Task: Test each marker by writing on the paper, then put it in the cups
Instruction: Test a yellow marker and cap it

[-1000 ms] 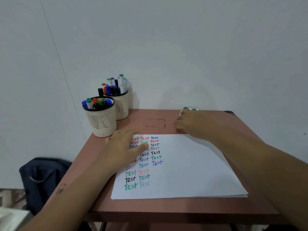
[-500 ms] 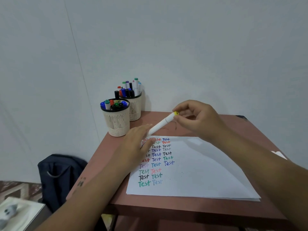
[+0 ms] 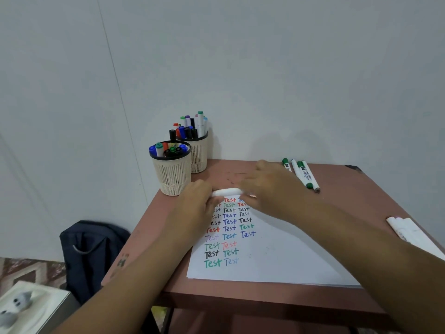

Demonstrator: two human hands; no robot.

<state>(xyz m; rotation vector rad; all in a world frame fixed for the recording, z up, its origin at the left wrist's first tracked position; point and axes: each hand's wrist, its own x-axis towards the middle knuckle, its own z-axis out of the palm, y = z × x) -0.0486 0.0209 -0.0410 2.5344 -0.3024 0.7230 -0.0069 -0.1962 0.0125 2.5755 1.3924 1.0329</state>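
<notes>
White marker held level over far edge of paper, near cups; left hand and right hand pinching either end. Light, stiff, smooth barrel; best gripped mid-body after uncapping.

We see a matt, smooth reddish-brown counter carrying a sheet of plain white paper. Both cups look like ribbed beige plastic with glossy black rims, and our white marker has a smooth plastic barrel.
</notes>
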